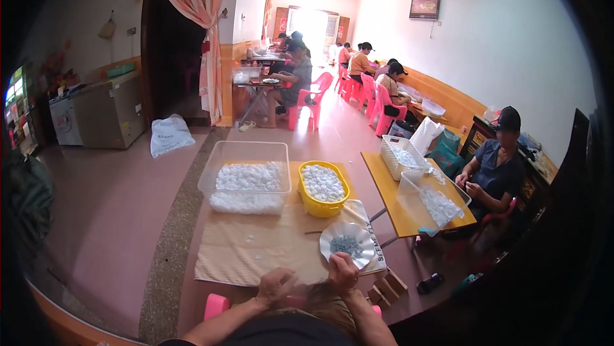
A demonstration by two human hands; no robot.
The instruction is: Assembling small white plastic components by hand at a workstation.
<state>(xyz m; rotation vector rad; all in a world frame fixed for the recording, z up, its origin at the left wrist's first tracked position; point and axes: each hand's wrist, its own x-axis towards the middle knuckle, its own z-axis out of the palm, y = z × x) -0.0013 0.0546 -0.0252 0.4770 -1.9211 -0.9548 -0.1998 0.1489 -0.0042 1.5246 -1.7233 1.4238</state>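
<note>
My left hand [276, 286] is over the near edge of the cloth-covered table [220, 253], its fingertips smeared by motion. My right hand [344, 274] has its fingers curled together at the near rim of a white fluted bowl [325, 238]; whatever they hold, if anything, is too small to make out. Small grey-blue pieces [346, 245] lie heaped in that bowl. Behind it stands a yellow basket [307, 201] full of small white pieces [323, 183]. A large clear plastic bin [209, 180] to its left holds many more white pieces [248, 177].
To the right, a wooden table [382, 186] carries a white basket [391, 159] and a clear bin [409, 202] of white pieces; a person [499, 160] sits behind it. Below are a cardboard box [387, 288] and dark shoes [430, 283]. Other people sit at tables farther back.
</note>
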